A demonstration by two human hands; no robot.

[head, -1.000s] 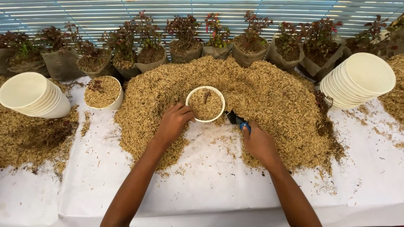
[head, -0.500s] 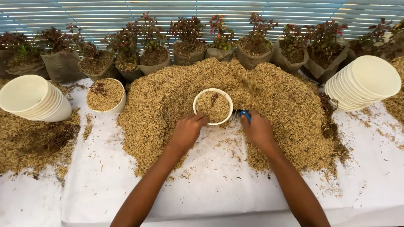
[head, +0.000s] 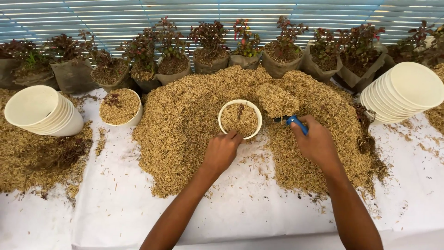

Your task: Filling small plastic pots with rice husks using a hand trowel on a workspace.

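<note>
Centrally, from the head view, a white pot (head: 240, 119) sits sunk in the husk heap (head: 185, 120), part-filled with husk. Just below the pot, the left hand (head: 222, 151) has its fingers curled together, fingertips touching the pot's near rim. Right of the pot, the right hand (head: 317, 143) is closed round a blue-handled scoop (head: 283, 104) heaped with husk, held just beside the rim. Left of the pot stand a filled pot (head: 120, 107) and a pot stack (head: 44, 111); far right lies another stack (head: 402, 92). Behind the pot runs a row of bagged plants (head: 210, 46).
</note>
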